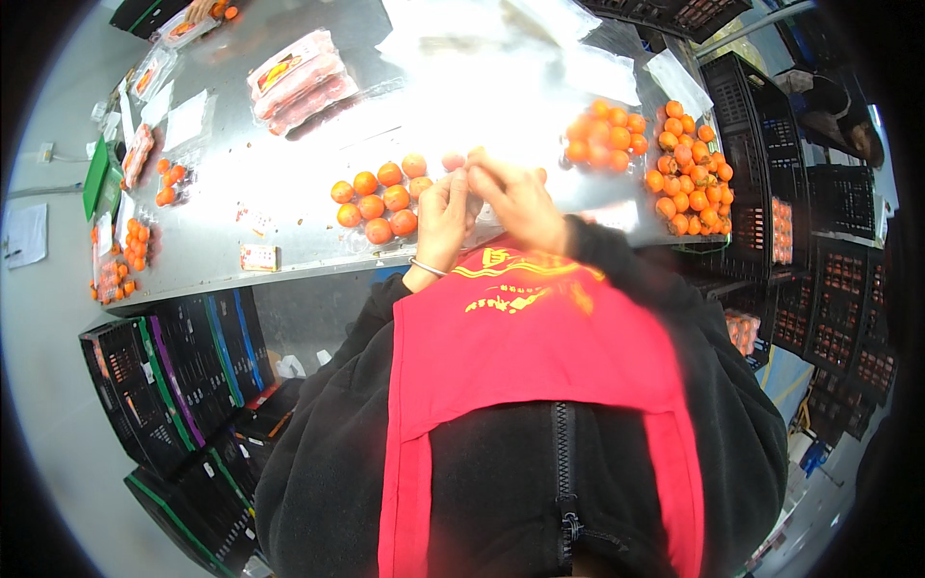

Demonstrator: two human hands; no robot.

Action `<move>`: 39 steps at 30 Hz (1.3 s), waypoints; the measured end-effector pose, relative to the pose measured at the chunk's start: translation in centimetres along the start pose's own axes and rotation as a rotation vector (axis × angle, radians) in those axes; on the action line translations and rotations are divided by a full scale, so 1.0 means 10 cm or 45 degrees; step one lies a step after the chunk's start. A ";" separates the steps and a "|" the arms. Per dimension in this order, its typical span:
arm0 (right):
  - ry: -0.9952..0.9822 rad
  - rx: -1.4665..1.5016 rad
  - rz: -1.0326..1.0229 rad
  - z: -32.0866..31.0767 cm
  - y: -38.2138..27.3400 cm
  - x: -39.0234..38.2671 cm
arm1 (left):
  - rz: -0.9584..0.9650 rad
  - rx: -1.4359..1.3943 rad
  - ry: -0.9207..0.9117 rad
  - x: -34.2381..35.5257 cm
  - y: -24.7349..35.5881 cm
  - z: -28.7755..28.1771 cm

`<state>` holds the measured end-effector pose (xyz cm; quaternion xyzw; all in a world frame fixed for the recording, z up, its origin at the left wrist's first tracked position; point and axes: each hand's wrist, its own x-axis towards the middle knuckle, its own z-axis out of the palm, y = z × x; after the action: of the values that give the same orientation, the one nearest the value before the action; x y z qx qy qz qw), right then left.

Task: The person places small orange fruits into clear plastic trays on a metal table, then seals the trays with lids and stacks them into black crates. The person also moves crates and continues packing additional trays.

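My left hand (pixel 443 220) and my right hand (pixel 520 204) meet over the near side of the metal table (pixel 318 173). Their fingers are pinched together at the tips; whatever is between them is too small or hidden to make out. Just left of my left hand, rows of round orange fruits (pixel 370 206), which look like persimmons, sit close together, seemingly in a clear tray. A few more orange fruits (pixel 453 162) show just beyond my fingertips, partly covered by the hands and washed out by glare.
To the right lie a bagged group of fruits (pixel 607 135) and a loose heap (pixel 689 173). Stacked clear packs (pixel 301 82) stand at the far left. Black crates (pixel 173 376) rise below the table's left side, more crates (pixel 747 154) at right. Another person's hand (pixel 200 10) shows at top left.
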<state>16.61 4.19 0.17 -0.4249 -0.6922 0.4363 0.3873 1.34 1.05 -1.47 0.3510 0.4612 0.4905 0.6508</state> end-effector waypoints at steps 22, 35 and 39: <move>-0.198 0.174 0.191 -0.20 -0.13 -0.02 | -0.031 0.066 0.051 0.02 0.06 -0.16; -0.250 0.331 0.214 -0.25 -0.16 -0.01 | 0.385 0.567 0.050 -0.06 0.14 -0.07; -0.250 0.342 0.168 -0.25 -0.14 -0.01 | 0.608 0.886 0.045 -0.05 0.12 -0.09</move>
<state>18.55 4.40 2.19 -0.3694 -0.6328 0.5886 0.3416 0.06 0.92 -0.56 0.6384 0.5160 0.4485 0.3536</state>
